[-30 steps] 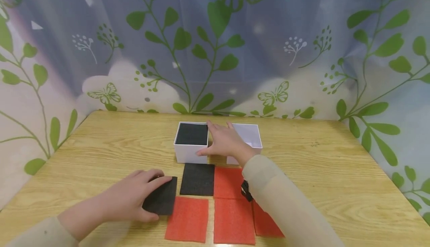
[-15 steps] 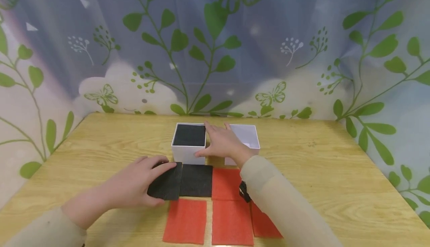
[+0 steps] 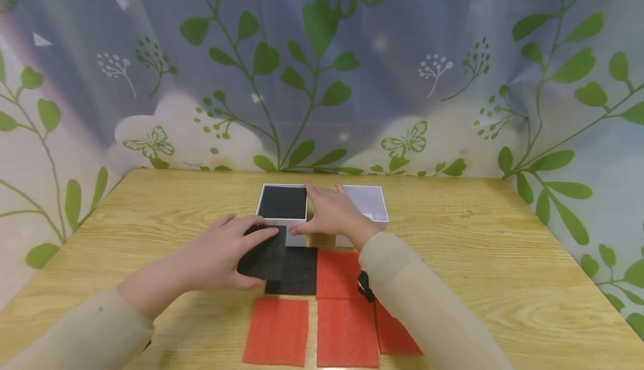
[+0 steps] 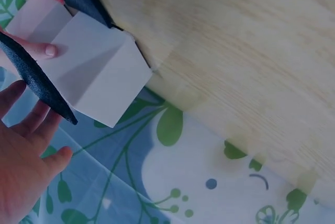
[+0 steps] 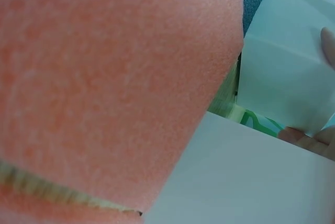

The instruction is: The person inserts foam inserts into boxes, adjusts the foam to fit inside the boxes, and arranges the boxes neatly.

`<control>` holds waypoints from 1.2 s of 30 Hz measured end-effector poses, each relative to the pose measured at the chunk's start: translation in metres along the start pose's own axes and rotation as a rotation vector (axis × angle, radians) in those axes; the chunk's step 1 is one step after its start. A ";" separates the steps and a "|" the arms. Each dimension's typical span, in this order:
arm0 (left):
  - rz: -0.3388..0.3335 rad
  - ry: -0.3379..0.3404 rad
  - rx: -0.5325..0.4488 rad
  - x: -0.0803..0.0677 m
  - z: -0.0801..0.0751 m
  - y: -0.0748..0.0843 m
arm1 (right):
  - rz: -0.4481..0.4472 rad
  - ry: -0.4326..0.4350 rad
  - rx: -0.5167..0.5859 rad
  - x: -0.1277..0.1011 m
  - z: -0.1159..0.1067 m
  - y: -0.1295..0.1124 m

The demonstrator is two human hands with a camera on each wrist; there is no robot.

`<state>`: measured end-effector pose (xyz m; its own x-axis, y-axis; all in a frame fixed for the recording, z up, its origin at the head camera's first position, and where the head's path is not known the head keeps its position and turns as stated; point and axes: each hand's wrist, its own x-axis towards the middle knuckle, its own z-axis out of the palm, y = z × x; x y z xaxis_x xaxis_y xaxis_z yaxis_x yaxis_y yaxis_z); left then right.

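My left hand [image 3: 246, 252] pinches a black foam square [image 3: 266, 261], fingers on top and thumb beneath, and holds it just in front of the left white box [image 3: 297, 237]. Another black square [image 3: 283, 202] lies inside that box. In the left wrist view the held black foam square [image 4: 36, 85] shows edge-on beside the left white box [image 4: 94, 72]. My right hand [image 3: 322, 208] rests flat between the left box and the right white box [image 3: 373, 198], thumb against the left box's front. One more black square [image 3: 301, 274] lies on the table.
Several red foam squares [image 3: 347, 333] lie in rows on the wooden table [image 3: 503, 258] near its front edge, partly under my right sleeve [image 3: 417, 303]. A leaf-patterned curtain [image 3: 322, 79] closes off the back and sides.
My left hand has lifted the black square off the table and carried it forward and right, towards the left white box. My right hand has stayed on the boxes.
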<state>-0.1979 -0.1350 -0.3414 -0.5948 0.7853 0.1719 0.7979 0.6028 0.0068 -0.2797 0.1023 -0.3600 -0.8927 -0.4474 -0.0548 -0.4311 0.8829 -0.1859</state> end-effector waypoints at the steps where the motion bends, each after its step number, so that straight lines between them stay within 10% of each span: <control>1: 0.002 0.005 0.010 0.002 0.000 -0.001 | 0.002 0.001 -0.005 0.000 0.000 0.000; 27: -0.019 -0.039 0.054 0.031 0.005 -0.007 | 0.013 0.001 -0.034 0.001 0.000 0.003; 36: 0.055 0.099 0.055 0.035 0.014 -0.004 | 0.003 -0.006 -0.030 0.001 0.003 0.000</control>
<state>-0.2236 -0.1082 -0.3496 -0.5351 0.8016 0.2667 0.8211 0.5677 -0.0589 -0.2802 0.1013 -0.3626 -0.8934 -0.4451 -0.0613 -0.4318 0.8883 -0.1565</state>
